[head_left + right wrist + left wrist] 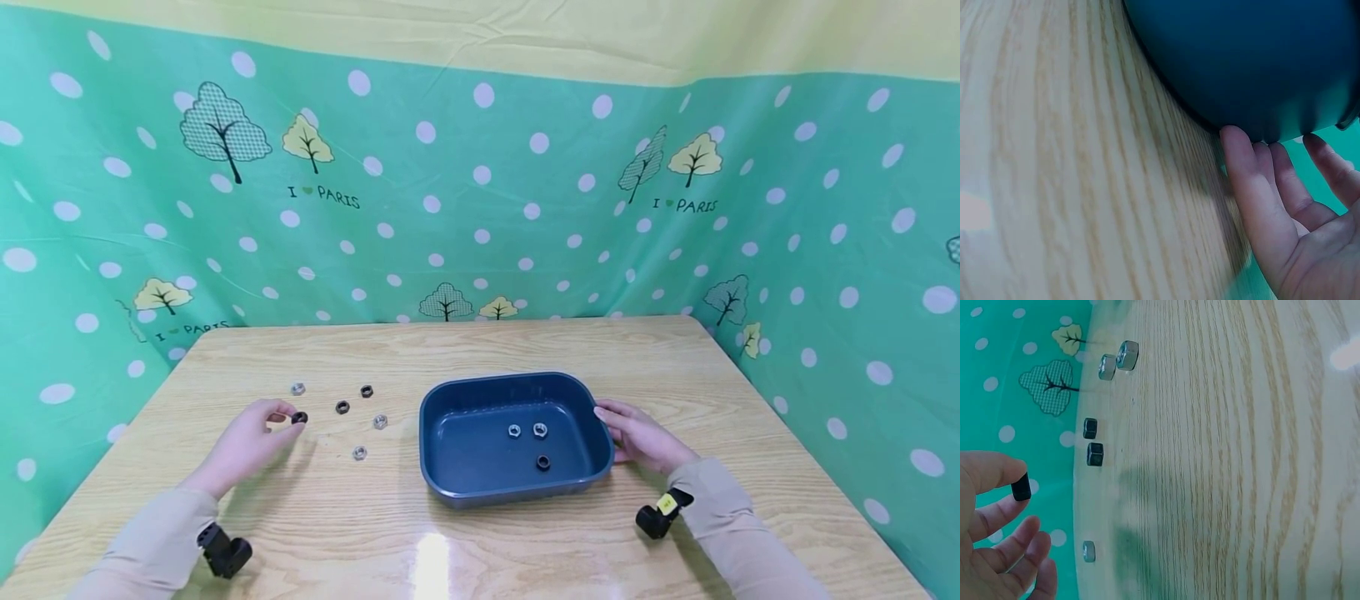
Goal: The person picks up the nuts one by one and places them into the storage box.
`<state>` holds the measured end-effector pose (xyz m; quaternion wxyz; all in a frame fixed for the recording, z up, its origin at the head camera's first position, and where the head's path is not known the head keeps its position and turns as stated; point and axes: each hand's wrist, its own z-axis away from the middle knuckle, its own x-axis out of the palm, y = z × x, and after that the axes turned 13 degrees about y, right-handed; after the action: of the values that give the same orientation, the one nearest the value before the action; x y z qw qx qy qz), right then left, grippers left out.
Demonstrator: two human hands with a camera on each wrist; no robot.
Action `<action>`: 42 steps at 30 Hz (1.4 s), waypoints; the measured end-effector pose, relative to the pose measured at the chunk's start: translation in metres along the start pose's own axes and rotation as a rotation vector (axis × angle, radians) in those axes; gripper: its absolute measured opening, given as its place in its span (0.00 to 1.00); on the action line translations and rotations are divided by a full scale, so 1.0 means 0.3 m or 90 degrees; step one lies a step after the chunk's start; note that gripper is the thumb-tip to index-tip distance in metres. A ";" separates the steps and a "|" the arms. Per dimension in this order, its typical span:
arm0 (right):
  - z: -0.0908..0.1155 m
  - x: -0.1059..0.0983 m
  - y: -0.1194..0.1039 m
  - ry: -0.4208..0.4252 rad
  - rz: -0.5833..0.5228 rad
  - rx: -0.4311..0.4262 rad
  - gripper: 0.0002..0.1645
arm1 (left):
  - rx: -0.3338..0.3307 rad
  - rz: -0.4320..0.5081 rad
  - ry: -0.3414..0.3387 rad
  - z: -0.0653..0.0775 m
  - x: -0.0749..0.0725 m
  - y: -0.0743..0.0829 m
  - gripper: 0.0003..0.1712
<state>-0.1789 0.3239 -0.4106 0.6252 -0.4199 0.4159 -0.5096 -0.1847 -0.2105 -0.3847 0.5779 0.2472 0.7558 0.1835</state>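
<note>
My left hand pinches a black hex nut between thumb and forefinger, raised above the table, with its other fingers loosely bent. Around it on the wood lie a silver nut, two black nuts and two more silver nuts. To the right stands a dark blue rectangular bin, holding two silver nuts and one black nut. At the bin's right end, my right hand touches the outer wall with extended fingertips.
The light wood-grain table carries everything. Behind it and along both sides hangs a green dotted curtain printed with trees. Small black cameras are strapped to both wrists.
</note>
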 end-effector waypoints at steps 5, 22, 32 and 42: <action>0.001 -0.002 0.000 0.004 0.004 0.004 0.41 | 0.004 0.000 0.000 0.001 -0.004 0.003 0.18; 0.006 0.000 -0.008 -0.006 0.001 -0.001 0.42 | 0.024 -0.003 0.014 0.009 -0.035 0.002 0.17; 0.009 0.004 -0.009 -0.026 -0.020 -0.013 0.35 | 0.030 0.002 0.013 0.006 -0.054 0.006 0.18; 0.009 0.004 -0.009 0.002 -0.007 0.007 0.40 | 0.033 0.005 0.016 -0.001 -0.070 0.040 0.19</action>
<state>-0.1770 0.3226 -0.4074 0.6242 -0.4180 0.4119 -0.5158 -0.1785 -0.2130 -0.3614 0.5608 0.2627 0.7667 0.1693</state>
